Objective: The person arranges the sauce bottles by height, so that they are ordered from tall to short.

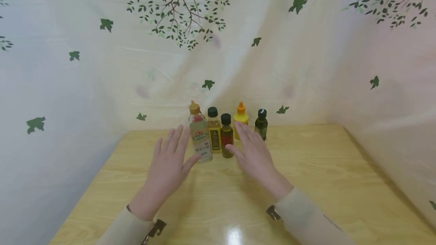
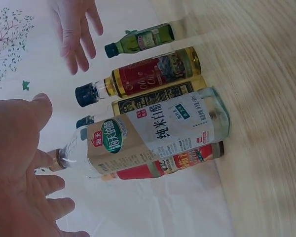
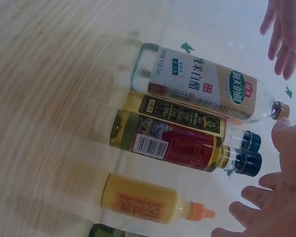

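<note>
Both hands are raised with fingers spread, holding nothing. In the head view the left hand (image 1: pixel 168 167) is in front of the clear white-labelled bottle (image 1: pixel 201 137), and the right hand (image 1: pixel 255 156) is before the yellow squeeze bottle (image 1: pixel 241 118), partly hiding it. Between the hands stand a dark-capped bottle with a black label (image 1: pixel 215 135) and a red-labelled oil bottle (image 1: pixel 226 137). A small dark green bottle (image 1: pixel 261 126) stands at the right. Whether any fingertip touches a bottle cannot be told.
The bottles stand near the back edge of the wooden table (image 1: pixel 306 169). A pale curtain (image 1: pixel 170 71) with printed leaves hangs behind and on both sides. A red-labelled container (image 2: pixel 182 160) lies beyond the clear bottle in the left wrist view.
</note>
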